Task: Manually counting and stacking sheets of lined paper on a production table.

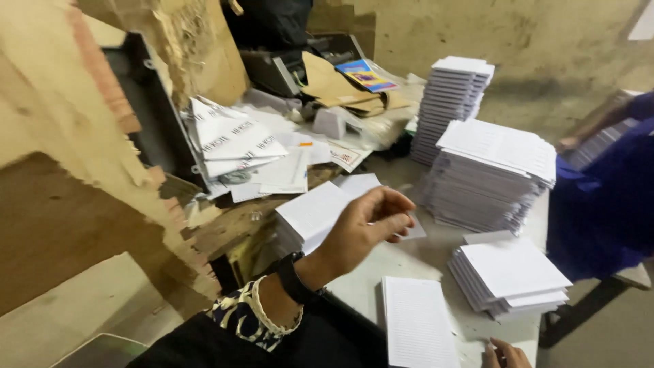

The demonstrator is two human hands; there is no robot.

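My left hand [364, 228], with a black watch and a bead bracelet on the wrist, reaches over a low stack of white paper bundles [310, 211] at the table's left edge. Its fingers curl down onto the top sheets, and a sheet corner [414, 232] shows just under the fingertips; whether they grip it is unclear. Only the fingertips of my right hand [505, 354] show at the bottom edge, resting on the table beside a lined white pad [417, 324]. A short pile of white bundles [511, 276] lies just above that hand.
Two tall stacks of white bundles [494, 174] [453, 95] stand at the back of the grey table [436, 259]. Loose papers, brown envelopes and a colourful booklet [366, 75] clutter the back left. A person in blue [599, 204] stands at the right. A broken brick wall [82, 136] is on the left.
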